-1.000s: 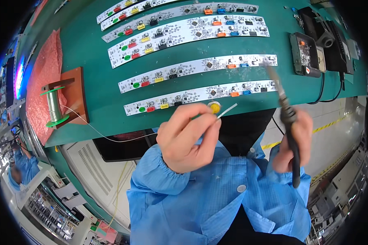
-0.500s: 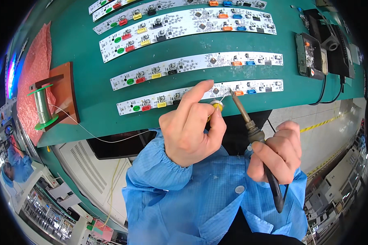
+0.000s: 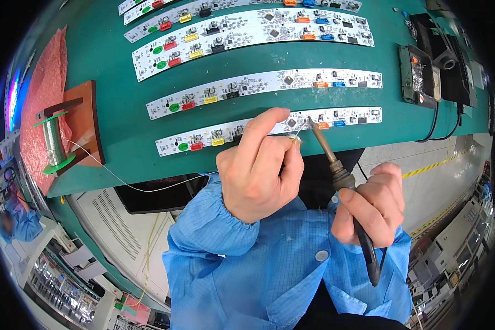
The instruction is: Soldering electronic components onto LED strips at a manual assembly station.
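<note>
My left hand (image 3: 261, 165) pinches a thin solder wire (image 3: 298, 132) between thumb and forefinger, along with a small yellow piece mostly hidden by the fingers. The wire's end points at the nearest long white circuit board (image 3: 302, 117), and my raised index finger lies over that board's middle. My right hand (image 3: 371, 209) is wrapped round the dark handle of a soldering iron (image 3: 344, 178). Its tip meets or hovers just over the board, left of an orange connector (image 3: 323, 126); which, I cannot tell. A solder spool (image 3: 54, 144) on a brown stand (image 3: 88, 118) trails wire toward my left sleeve.
Farther back on the green mat (image 3: 113, 71) lie another board (image 3: 269, 85) and several more in a group. Pink bubble wrap (image 3: 41, 93) is at the left. A soldering iron stand with a tray (image 3: 418, 74) and cables sits at the right.
My left fingers have shifted slightly, so less of the yellow piece shows. The iron's tip stays at nearly the same spot on the board.
</note>
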A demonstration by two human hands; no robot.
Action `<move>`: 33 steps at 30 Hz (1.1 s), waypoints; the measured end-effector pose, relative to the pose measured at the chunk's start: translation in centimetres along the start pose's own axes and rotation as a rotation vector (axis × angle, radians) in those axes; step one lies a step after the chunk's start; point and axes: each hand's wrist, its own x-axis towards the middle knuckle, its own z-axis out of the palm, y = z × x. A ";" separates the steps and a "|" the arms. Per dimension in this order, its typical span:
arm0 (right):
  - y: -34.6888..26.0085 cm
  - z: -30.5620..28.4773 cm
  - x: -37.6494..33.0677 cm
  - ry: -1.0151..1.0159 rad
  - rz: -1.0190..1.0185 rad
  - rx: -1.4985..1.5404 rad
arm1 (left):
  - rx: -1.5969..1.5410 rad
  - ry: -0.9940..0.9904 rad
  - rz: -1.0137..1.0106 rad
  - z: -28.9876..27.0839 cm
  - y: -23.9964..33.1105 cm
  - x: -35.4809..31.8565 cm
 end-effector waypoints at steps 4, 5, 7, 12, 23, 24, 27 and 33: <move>0.1 0.0 0.0 -0.001 -0.011 0.007 | 0.002 0.007 0.016 0.1 -0.1 0.1; 0.1 0.0 0.1 -0.002 -0.014 0.006 | 0.002 0.008 0.019 0.1 -0.1 0.1; 0.1 0.0 0.2 -0.003 -0.018 0.008 | -0.001 0.009 0.017 0.1 -0.1 0.1; 0.0 -0.3 0.3 -0.021 -0.012 0.008 | -0.027 -0.005 -0.005 -0.1 0.0 0.0; 7.6 -3.4 -5.3 0.562 0.169 -0.131 | -0.101 0.084 0.135 0.7 1.8 -1.4; 8.5 -3.6 -5.9 0.479 0.243 -0.198 | -0.081 0.079 0.156 1.0 1.9 -1.6; 9.9 -4.3 -6.7 0.263 0.363 -0.310 | -0.027 0.058 0.194 1.6 1.7 -1.9; 10.0 -3.8 -5.9 0.248 0.420 -0.284 | 0.018 0.053 0.246 0.1 2.0 -1.4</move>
